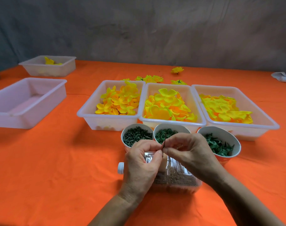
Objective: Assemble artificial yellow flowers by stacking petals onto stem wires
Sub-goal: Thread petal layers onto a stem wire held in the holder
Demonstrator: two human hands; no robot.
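Observation:
My left hand and my right hand meet above a clear plastic container, both pinching a thin dark stem wire that stands upright between the fingertips. Behind them sit three white tubs of yellow petals: small ones, medium ones and large ones. Three cups in front of the tubs hold green pegs, green rings and green calyx pieces. Finished yellow flowers lie behind the tubs.
An orange cloth covers the table. A clear container with brownish grains lies under my hands. An empty white tub stands at the left, another with a few yellow flowers farther back. A white cloth lies at the right edge.

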